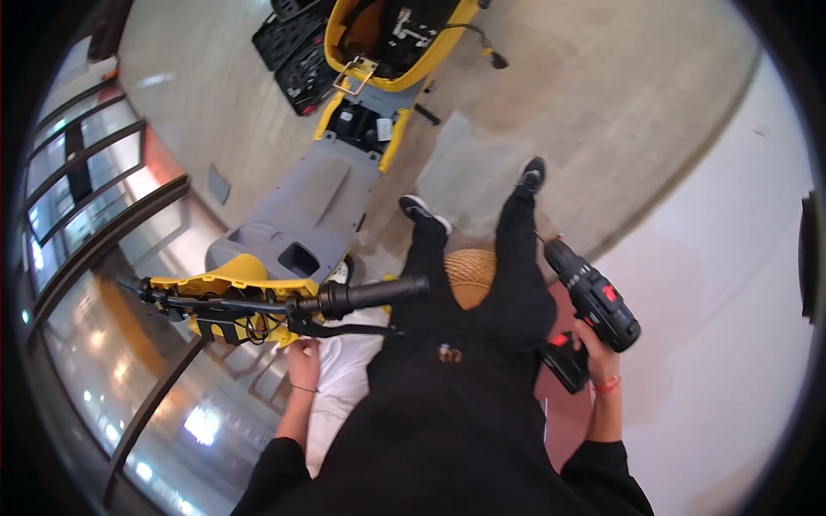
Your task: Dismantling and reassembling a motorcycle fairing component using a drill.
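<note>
In my right hand (594, 351) is a black cordless drill (602, 305) with red accents. Its thin bit points up and away toward the left, touching nothing. My left hand (303, 365) is down by the underside of the yellow front cover (232, 273) of a scooter, its fingers curled. The cover and cables partly hide the fingertips, so whatever they grip cannot be made out. Above that hand runs the black handlebar (366, 297) with its grip and brake lever. Wires hang loose behind the cover.
The scooter's grey floorboard (297, 202) stretches away to an open yellow rear body (400, 84). An open black tool case (301, 73) lies beyond it on the floor. I sit on a wicker seat (470, 277). Glass panels (163, 378) stand at left, a white surface (714, 284) at right.
</note>
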Demonstrator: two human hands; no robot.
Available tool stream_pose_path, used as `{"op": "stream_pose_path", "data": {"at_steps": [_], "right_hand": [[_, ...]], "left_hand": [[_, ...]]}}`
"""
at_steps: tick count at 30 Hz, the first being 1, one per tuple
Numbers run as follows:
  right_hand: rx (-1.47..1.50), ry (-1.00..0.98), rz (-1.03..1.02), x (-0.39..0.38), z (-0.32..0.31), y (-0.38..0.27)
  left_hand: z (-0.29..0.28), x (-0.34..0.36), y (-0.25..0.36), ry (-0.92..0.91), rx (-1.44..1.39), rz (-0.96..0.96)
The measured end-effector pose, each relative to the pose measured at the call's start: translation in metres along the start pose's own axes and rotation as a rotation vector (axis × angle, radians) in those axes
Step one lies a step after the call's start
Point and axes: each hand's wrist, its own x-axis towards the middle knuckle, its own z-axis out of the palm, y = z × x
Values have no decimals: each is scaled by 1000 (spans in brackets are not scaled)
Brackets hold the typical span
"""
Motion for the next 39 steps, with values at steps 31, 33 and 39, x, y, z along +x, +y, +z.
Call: {"op": "stream_pose_path", "data": {"at_steps": [31, 33, 39], "right_hand": [[-477, -104, 178, 116, -10, 34], [-584, -164, 111, 116, -15, 47], [-590, -251, 64, 139, 3, 54]], "left_hand": [[14, -55, 157, -694, -1713, -513], [3, -88, 116, -622, -1549, -618], [-31, -122, 22, -150, -900, -783]]}}
